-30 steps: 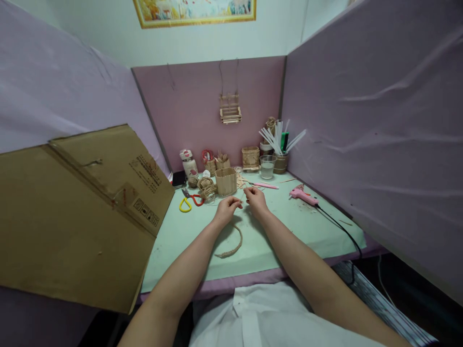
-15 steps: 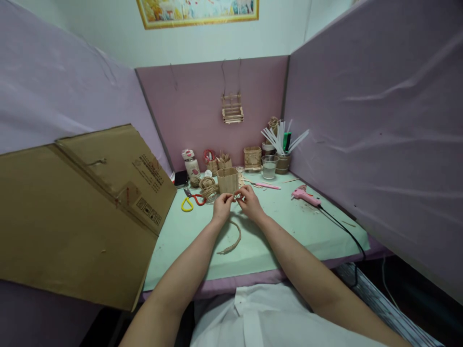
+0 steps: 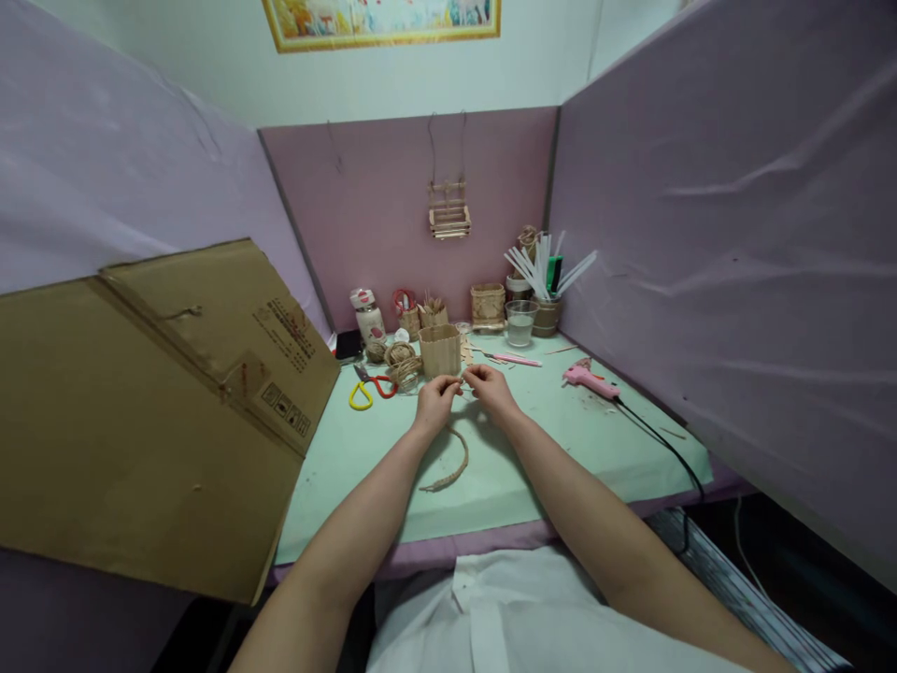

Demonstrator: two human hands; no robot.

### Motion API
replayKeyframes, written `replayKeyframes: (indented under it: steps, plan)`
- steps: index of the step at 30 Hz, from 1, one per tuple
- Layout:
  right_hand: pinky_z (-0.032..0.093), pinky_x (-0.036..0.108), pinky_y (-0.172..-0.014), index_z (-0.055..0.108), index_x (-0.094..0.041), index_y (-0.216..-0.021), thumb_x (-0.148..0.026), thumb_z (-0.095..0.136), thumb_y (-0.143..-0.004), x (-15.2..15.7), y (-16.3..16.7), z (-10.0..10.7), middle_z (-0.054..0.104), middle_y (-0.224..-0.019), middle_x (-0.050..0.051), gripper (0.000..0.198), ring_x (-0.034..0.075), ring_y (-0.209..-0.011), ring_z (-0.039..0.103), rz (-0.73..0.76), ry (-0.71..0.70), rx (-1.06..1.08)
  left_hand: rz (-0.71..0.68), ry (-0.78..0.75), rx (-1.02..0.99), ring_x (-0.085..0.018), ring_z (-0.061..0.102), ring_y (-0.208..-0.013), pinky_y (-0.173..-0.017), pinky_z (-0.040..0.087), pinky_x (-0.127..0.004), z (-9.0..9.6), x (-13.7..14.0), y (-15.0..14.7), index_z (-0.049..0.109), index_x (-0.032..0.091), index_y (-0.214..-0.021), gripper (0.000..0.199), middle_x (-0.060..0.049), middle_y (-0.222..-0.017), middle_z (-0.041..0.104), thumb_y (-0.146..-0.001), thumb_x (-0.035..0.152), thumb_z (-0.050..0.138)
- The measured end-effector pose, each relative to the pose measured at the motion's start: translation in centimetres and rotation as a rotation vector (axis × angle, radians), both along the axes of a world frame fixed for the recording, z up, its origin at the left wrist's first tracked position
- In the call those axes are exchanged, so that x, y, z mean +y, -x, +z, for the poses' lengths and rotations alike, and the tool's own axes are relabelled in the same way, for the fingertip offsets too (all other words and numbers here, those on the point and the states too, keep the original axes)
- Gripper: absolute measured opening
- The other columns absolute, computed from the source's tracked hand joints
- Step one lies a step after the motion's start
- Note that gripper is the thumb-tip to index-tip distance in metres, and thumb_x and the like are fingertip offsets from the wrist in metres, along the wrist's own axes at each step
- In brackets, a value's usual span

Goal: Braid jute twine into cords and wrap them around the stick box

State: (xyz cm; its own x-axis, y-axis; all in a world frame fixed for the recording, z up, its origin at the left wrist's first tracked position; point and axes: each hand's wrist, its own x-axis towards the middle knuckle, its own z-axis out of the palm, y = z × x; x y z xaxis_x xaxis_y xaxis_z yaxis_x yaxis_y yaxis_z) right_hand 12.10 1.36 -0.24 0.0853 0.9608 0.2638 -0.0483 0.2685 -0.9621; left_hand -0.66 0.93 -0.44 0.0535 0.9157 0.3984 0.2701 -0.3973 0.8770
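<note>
My left hand [image 3: 437, 402] is closed in a pinch on a braided twine cord [image 3: 459, 458], whose tail curves down onto the green tablecloth toward me. Close beside it, my right hand [image 3: 491, 389] pinches too, its fingertips almost meeting the left ones. Thin strands seem to run between the fingers, though they are too small to make out well. Just beyond both hands stands a wooden-stick cup [image 3: 440, 350]. Balls of twine [image 3: 401, 358] lie to its left, near scissors [image 3: 371, 385] with a yellow and a red handle.
A pink glue gun [image 3: 590, 379] with a black cable lies on the right. At the back are a pink pen [image 3: 517, 359], a plastic cup of water [image 3: 519, 324] and a pot of white glue sticks [image 3: 547, 315]. A large cardboard sheet [image 3: 168, 421] leans at left.
My right hand has shifted slightly right and down, its fingers now more closed together. The left hand stays nearly in place, and the cord's tail lies as before.
</note>
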Motion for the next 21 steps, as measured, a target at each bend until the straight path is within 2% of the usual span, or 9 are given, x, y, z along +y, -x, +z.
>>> replayKeyframes:
  steps: [3,6,11,16,21]
  plan:
    - [0.033,0.022,-0.052,0.056,-0.019,-0.070,-0.040,0.063,-0.064,-0.04,-0.12,-0.03,0.053,-0.063,-0.002,0.023,0.010,-0.058,0.045,0.072,0.137,0.093,-0.021,-0.014,0.011,-0.015,0.060,-0.069,-0.071,0.045,-0.028,0.09,-0.22,0.01,0.067,0.014,-0.081,0.017,-0.004,-0.069,0.067,-0.075,0.025,0.055]
    - [0.034,0.021,-0.052,0.055,-0.019,-0.071,-0.041,0.065,-0.063,-0.10,-0.14,-0.08,0.056,-0.068,-0.001,0.025,0.011,-0.062,0.048,0.106,0.169,0.120,-0.022,-0.016,0.014,-0.015,0.060,-0.069,-0.070,0.045,-0.027,0.07,-0.30,0.05,0.068,0.014,-0.081,0.018,-0.004,-0.068,0.067,-0.075,0.025,0.055]
    - [0.036,0.022,-0.053,0.056,-0.020,-0.074,-0.041,0.065,-0.062,-0.13,-0.02,-0.04,0.059,-0.071,0.001,0.026,0.012,-0.066,0.052,0.089,0.128,0.132,-0.024,-0.006,-0.003,-0.014,0.059,-0.067,-0.065,0.044,-0.026,0.05,-0.33,0.01,0.067,0.015,-0.079,0.018,-0.004,-0.070,0.066,-0.075,0.027,0.055]
    - [0.036,0.023,-0.053,0.054,-0.020,-0.076,-0.035,0.066,-0.060,-0.06,0.19,0.02,0.056,-0.067,-0.002,0.026,0.011,-0.060,0.049,0.016,0.065,0.142,-0.034,0.029,-0.034,-0.014,0.059,-0.066,-0.066,0.044,-0.026,-0.07,-0.19,-0.04,0.066,0.014,-0.079,0.019,-0.004,-0.068,0.065,-0.074,0.030,0.058]
    - [0.041,0.025,-0.058,0.052,-0.020,-0.081,-0.030,0.066,-0.059,0.10,0.31,-0.09,0.056,-0.068,-0.002,0.028,0.012,-0.061,0.051,-0.043,-0.053,0.115,-0.010,0.064,-0.089,-0.013,0.056,-0.067,-0.063,0.042,-0.025,-0.53,0.25,-0.03,0.065,0.014,-0.080,0.024,-0.004,-0.073,0.065,-0.070,0.035,0.063]
